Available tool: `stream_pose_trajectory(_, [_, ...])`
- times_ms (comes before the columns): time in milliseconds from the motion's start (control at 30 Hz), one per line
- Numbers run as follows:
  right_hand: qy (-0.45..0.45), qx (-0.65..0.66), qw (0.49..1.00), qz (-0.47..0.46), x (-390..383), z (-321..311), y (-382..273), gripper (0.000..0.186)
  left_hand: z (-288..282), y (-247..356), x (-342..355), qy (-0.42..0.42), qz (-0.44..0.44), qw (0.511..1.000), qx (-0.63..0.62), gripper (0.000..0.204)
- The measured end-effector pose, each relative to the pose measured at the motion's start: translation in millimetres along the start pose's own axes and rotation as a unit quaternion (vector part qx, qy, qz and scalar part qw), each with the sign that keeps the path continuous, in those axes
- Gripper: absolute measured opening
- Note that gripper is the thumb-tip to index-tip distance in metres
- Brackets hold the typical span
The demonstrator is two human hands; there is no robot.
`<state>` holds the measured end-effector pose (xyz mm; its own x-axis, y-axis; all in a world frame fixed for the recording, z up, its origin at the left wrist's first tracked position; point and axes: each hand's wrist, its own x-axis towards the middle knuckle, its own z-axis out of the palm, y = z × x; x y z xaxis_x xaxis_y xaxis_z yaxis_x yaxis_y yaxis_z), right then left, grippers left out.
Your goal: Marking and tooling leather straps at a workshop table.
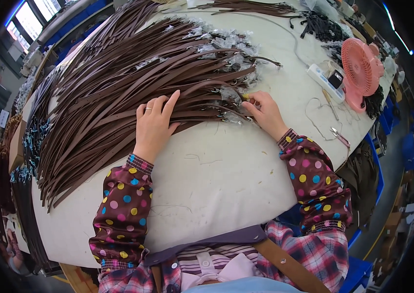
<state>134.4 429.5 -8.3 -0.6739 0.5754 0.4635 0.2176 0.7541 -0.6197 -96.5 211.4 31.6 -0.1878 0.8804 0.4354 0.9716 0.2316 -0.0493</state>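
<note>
Across the white cloth-covered worktop [226,166] a fanned heap of long dark brown leather straps [119,93] is spread, ends sheathed in clear crinkled plastic wrappers [221,49]. The left hand [154,124] lies flat, grip released, pinning straps. The right hand [264,111] is pinched on one wrapped strap end [234,95]; unwrapping or sorting seems underway, calling for a clean pull. No readable labels are seen.

Leather-goods workshop: heaped brown straps [119,83] on a white worktable [226,166], scissors [339,136] nearby.
</note>
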Motion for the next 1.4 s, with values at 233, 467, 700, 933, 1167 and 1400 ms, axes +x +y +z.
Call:
stream_pose_trajectory(233, [0.048, 0.104, 0.991, 0.063, 11, 2, 13, 0.026, -8, -3, -26, -0.063, 0.021, 0.998, -0.005, 0.047])
stream_pose_trajectory(467, [0.086, 0.101, 0.991, -0.014, 2, 6, 1, 0.026, -39, -6, -71, -0.082, 0.048, 0.995, -0.039, 0.063])
stream_pose_trajectory(700, [0.180, 0.027, 0.983, -0.002, 9, 4, 22, 0.028, -45, -10, -52, -0.086, -0.011, 0.985, -0.148, 0.052])
stream_pose_trajectory(933, [-0.043, 0.115, 0.978, 0.171, -17, -16, -8, 0.030, -50, -23, -60, -0.134, -0.121, 0.968, -0.176, 0.019])
stream_pose_trajectory(1167, [-0.105, 0.023, 0.988, -0.109, -21, -23, -12, 0.051, -57, -25, -39, -0.161, 0.017, 0.980, -0.112, 0.019])
stream_pose_trajectory(1400, [-0.232, -0.069, 0.967, -0.080, -37, -39, -29, 0.066, -59, -35, -75, -0.164, -0.005, 0.953, -0.256, 0.018])
